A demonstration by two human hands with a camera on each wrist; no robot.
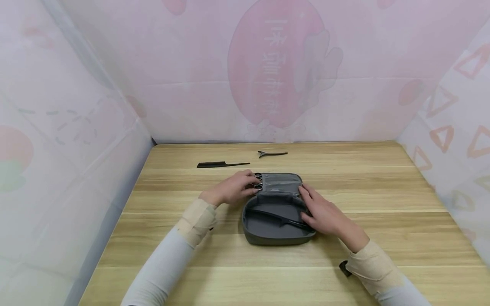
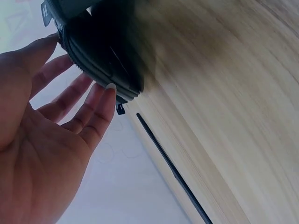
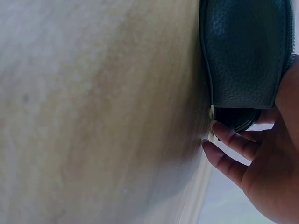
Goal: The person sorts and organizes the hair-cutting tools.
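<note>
Two hands are laid on an open grey case [image 1: 276, 229]: left hand [image 1: 231, 189], fingers loosely extended, at scissor handles [image 1: 257, 180] in its far-left corner; right hand [image 1: 325, 214] flat along the right rim, a black comb [image 1: 281, 219] beside its fingers.

case [image 1: 277, 219] 1 | combs [image 1: 222, 164] 2 | clip [image 1: 272, 154] 1 | scissors [image 1: 258, 180] maybe 1

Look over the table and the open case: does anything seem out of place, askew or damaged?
Nothing looks damaged or spilled. The grey case lies open between the left hand and the right hand, with one comb lying askew inside. A second comb and a hair clip lie loose on the table beyond it.
</note>
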